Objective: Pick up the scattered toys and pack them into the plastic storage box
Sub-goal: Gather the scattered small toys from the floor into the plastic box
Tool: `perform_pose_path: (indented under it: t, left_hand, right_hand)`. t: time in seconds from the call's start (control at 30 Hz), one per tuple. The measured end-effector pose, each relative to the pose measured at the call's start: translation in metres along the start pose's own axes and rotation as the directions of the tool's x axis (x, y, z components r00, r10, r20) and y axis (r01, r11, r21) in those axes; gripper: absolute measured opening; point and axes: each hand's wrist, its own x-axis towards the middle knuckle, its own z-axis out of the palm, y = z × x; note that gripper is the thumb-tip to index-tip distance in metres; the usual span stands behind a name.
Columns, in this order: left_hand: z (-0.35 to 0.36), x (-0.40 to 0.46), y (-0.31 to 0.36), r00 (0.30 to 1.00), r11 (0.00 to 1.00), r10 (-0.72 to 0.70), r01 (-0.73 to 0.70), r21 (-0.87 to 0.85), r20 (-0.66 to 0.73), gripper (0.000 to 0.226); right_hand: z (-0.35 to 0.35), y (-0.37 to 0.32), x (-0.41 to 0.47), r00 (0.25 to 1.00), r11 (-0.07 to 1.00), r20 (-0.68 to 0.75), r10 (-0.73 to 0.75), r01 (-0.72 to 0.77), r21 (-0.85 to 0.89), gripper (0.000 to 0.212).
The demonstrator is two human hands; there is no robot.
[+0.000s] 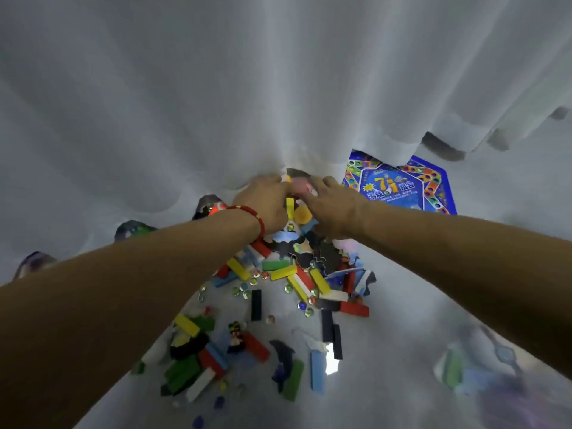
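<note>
Toys (278,292), blocks and marbles mostly, lie scattered just below our two hands. Our left hand (266,202) curls over the pile's far end; we cannot tell what it holds. Our right hand (332,205) rests there beside it, fingers spread, with a blue game board (402,187) just right of it.

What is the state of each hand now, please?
Left hand: among the toys at the curtain edge; grip cannot be told.
Right hand: fingers spread on the toy pile, open.
</note>
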Motion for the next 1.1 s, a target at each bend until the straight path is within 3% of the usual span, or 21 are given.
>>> perform_pose_path:
  t: [0.2, 0.4, 0.5, 0.6, 0.77, 0.93, 1.03, 1.1]
  left_hand:
    - [0.031, 0.055, -0.021, 0.985, 0.998, -0.055, 0.059, 0.021, -0.162, 0.047]
    - [0.054, 0.086, -0.023, 0.991, 0.990, 0.078, -0.064, 0.123, -0.112, 0.035]
    - [0.053, 0.094, -0.014, 0.992, 0.988, 0.048, -0.030, 0.154, -0.113, 0.019]
    - [0.044, 0.093, 0.000, 0.997, 0.988, -0.047, 0.057, 0.147, -0.067, 0.019]
    - [0.043, 0.075, -0.003, 0.968, 0.984, -0.175, 0.168, -0.055, -0.181, 0.019]
    - [0.038, 0.039, -0.004, 0.951, 0.969, -0.209, 0.169, -0.182, -0.229, 0.024]
    - [0.024, 0.016, 0.000, 0.941, 0.917, -0.301, 0.242, -0.318, -0.153, 0.027]
    - [0.003, -0.001, 0.006, 0.926, 0.833, -0.376, 0.328, -0.446, -0.020, 0.029]
  right_hand:
    - [0.035, 0.006, 0.051, 1.000, 0.973, -0.013, 0.018, -0.014, 0.229, 0.083]
    - [0.054, 0.011, 0.068, 0.987, 0.976, -0.138, 0.085, -0.055, 0.211, 0.062]
    - [0.050, 0.007, 0.072, 0.985, 0.988, -0.151, 0.077, -0.055, 0.145, 0.059]
    - [0.046, 0.003, 0.065, 0.975, 0.988, -0.195, 0.108, -0.082, 0.133, 0.052]
    - [0.046, 0.006, 0.066, 0.973, 0.974, -0.160, 0.168, -0.139, 0.181, 0.041]
    - [0.046, 0.001, 0.060, 0.944, 0.890, -0.144, 0.297, -0.219, 0.399, 0.046]
    - [0.037, -0.005, 0.050, 0.908, 0.813, -0.180, 0.378, -0.233, 0.534, 0.040]
    - [0.027, -0.006, 0.039, 0.874, 0.683, -0.147, 0.462, -0.245, 0.688, 0.038]
